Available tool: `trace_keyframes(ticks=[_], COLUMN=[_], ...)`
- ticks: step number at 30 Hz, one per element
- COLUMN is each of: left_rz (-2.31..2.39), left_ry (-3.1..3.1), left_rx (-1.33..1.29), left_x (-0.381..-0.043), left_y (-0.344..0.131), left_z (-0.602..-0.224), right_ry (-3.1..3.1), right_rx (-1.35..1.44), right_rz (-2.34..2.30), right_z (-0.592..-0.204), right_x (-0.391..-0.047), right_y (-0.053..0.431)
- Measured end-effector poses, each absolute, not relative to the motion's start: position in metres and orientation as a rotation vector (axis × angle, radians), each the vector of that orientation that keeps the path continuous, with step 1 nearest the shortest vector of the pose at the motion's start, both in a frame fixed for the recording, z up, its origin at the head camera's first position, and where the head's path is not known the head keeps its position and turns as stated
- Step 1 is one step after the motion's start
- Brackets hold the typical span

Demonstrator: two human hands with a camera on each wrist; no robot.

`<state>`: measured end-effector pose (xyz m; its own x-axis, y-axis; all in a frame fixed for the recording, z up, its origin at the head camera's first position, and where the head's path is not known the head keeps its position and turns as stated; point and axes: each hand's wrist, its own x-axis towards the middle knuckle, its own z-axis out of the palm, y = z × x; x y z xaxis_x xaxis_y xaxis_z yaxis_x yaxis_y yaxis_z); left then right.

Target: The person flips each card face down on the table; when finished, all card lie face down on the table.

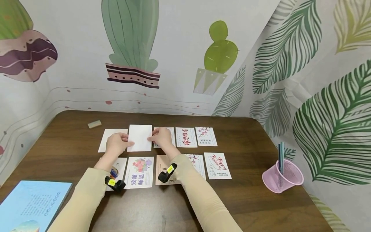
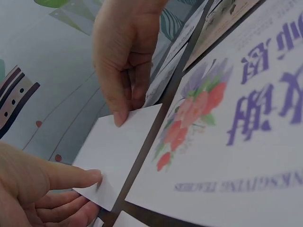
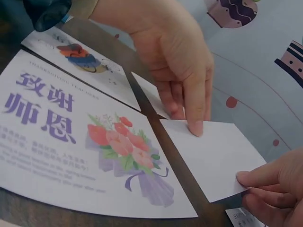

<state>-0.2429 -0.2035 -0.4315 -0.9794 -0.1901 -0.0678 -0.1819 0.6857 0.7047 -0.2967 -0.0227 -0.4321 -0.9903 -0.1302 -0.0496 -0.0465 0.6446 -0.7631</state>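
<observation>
A blank white card is held by its two side edges between my hands, over the back row of cards. My left hand pinches its left edge, thumb on the upper face and fingers beneath, as the left wrist view shows. On the opposite edge my right hand pinches the card in the same way. Another plain white card lies to the left, partly behind my left hand. In front lies a card with a flower bouquet and purple characters.
More printed cards lie in two rows, among them one with red characters and one at the front right. An eraser-like block lies at the back left, a blue book at the front left. A pink pen cup stands at the right.
</observation>
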Motion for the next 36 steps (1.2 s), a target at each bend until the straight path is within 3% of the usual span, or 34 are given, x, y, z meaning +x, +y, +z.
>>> trace_keyframes(ticks=[10, 36], left_rz=[-1.283, -1.289], left_ry=[-2.854, -2.929], left_rx=[0.317, 0.319], left_x=[-0.240, -0.240], left_y=[-0.201, -0.201], left_z=[-0.425, -0.420], right_ry=[2.876, 2.863], right_rx=[-0.141, -0.184], right_rz=[-1.124, -1.255], right_z=[-0.436, -0.434], right_x=[-0.295, -0.292], right_y=[-0.024, -0.024])
